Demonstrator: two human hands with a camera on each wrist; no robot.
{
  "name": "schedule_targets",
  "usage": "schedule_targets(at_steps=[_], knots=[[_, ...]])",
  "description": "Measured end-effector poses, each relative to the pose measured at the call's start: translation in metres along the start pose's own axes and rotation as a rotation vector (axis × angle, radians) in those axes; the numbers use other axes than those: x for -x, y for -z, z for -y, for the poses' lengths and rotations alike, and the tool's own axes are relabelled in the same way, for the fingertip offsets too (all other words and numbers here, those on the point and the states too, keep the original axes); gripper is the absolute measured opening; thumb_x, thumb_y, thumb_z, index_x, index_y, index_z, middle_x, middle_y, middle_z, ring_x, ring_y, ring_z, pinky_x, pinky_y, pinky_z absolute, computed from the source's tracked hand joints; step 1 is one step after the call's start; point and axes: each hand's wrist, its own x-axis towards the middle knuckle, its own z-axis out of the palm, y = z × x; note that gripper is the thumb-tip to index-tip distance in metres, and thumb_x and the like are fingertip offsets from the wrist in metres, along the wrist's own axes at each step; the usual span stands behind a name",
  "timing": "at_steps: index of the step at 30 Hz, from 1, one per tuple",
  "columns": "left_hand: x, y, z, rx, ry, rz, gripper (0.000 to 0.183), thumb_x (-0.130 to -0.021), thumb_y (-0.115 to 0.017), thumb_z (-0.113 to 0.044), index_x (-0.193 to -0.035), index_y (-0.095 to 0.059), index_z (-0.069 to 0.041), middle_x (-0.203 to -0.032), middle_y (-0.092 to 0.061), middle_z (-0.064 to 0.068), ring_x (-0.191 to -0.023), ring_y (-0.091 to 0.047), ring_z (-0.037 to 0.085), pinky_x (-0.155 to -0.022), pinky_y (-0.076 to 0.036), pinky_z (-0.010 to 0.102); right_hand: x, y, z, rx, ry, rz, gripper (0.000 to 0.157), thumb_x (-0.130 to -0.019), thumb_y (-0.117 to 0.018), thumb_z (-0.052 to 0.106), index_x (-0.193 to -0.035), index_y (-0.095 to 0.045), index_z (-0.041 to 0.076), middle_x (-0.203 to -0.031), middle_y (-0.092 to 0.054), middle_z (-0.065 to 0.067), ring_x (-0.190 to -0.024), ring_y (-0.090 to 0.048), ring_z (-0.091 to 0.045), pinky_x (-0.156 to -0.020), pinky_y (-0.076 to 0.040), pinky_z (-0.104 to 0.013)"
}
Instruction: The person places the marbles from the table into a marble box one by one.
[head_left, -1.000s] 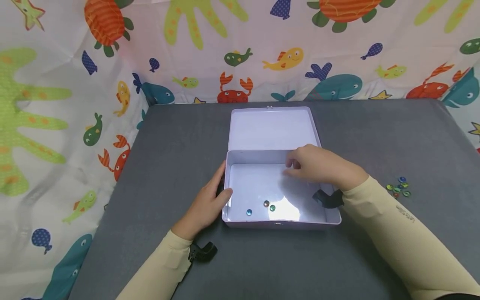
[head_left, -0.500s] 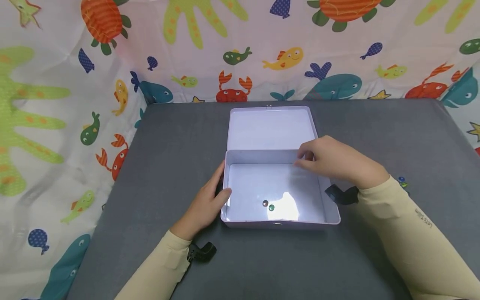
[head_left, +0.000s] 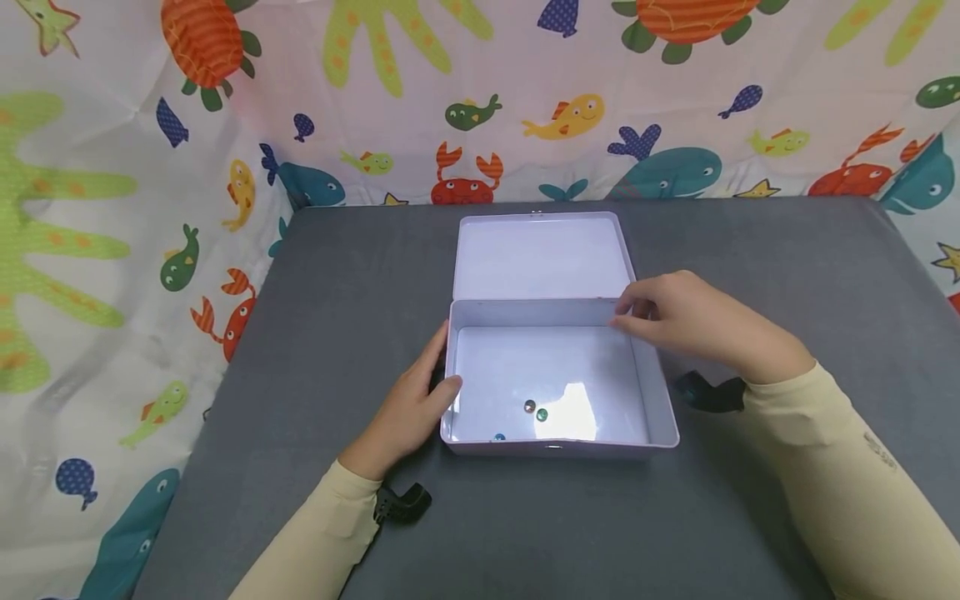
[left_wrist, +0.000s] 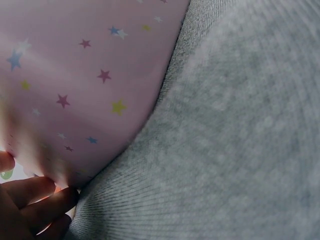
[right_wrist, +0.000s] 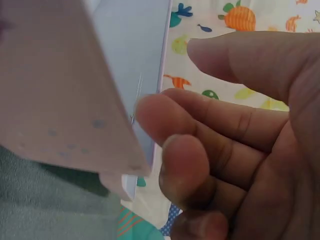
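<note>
A white-lined hinged box (head_left: 555, 383) stands on the table with its lid (head_left: 542, 257) laid back. Its pink outer wall (left_wrist: 85, 90) with printed stars shows in the left wrist view. My left hand (head_left: 405, 412) holds the left wall, thumb at the rim and fingers along the outside. Inside the box lie a brown marble (head_left: 530, 406), a green marble (head_left: 542, 415) and a blue marble (head_left: 499, 437), the last partly hidden by the front wall. Over the back right corner hovers my right hand (head_left: 686, 321), its fingers loosely curved around nothing; the right wrist view shows thumb and fingers apart.
A grey cloth (head_left: 360, 275) covers the table. Behind it and at the left hangs a curtain (head_left: 405, 142) printed with sea animals. Black cameras sit at both wrists, the right camera (head_left: 712, 392) close beside the box.
My right hand has drawn back to the right, from inside the box to its right edge. The blue marble has shifted against the front wall. My sleeve now hides the marbles on the table.
</note>
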Motion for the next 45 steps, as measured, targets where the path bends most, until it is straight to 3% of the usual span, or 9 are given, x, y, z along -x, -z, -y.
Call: schedule_targets(at_steps=[7, 19, 32, 45], knots=[[0.001, -0.001, -0.002, -0.014, -0.001, -0.002, 0.076, -0.104, -0.049, -0.032, -0.171, -0.012, -0.031, -0.174, -0.021, -0.006, -0.159, -0.023, 0.023, -0.124, -0.024, 0.06, 0.01, 0.004, -0.01, -0.02, -0.035, -0.027, 0.019, -0.097, -0.076, 0.025, -0.11, -0.079, 0.01, -0.084, -0.071, 0.0, -0.074, -0.06, -0.017, -0.063, -0.053, -0.031], [0.0, -0.001, 0.001, -0.014, -0.03, -0.01, 0.075, -0.104, -0.05, -0.028, -0.171, -0.014, -0.028, -0.173, -0.025, -0.001, -0.157, -0.029, 0.025, -0.123, -0.026, 0.061, 0.025, 0.006, -0.033, -0.051, -0.081, -0.062, 0.025, -0.099, -0.075, 0.03, -0.115, -0.078, 0.01, -0.1, -0.076, -0.001, -0.084, -0.064, -0.017, -0.072, -0.056, -0.028], [0.0, 0.0, 0.001, -0.005, -0.04, -0.004, 0.076, -0.104, -0.048, -0.031, -0.171, -0.013, -0.024, -0.174, -0.022, -0.003, -0.158, -0.025, 0.024, -0.124, -0.024, 0.061, 0.045, 0.004, -0.055, -0.058, -0.154, -0.118, 0.018, -0.098, -0.075, 0.024, -0.111, -0.077, 0.011, -0.097, -0.074, -0.003, -0.084, -0.062, -0.021, -0.067, -0.052, -0.027], [0.0, 0.0, 0.001, -0.009, -0.028, -0.002, 0.075, -0.104, -0.047, -0.035, -0.171, -0.013, -0.03, -0.174, -0.021, -0.005, -0.158, -0.025, 0.023, -0.124, -0.024, 0.061, 0.071, 0.001, -0.089, -0.038, -0.204, -0.205, 0.021, -0.097, -0.077, 0.025, -0.109, -0.078, 0.008, -0.091, -0.073, -0.005, -0.072, -0.057, -0.013, -0.056, -0.048, -0.028]])
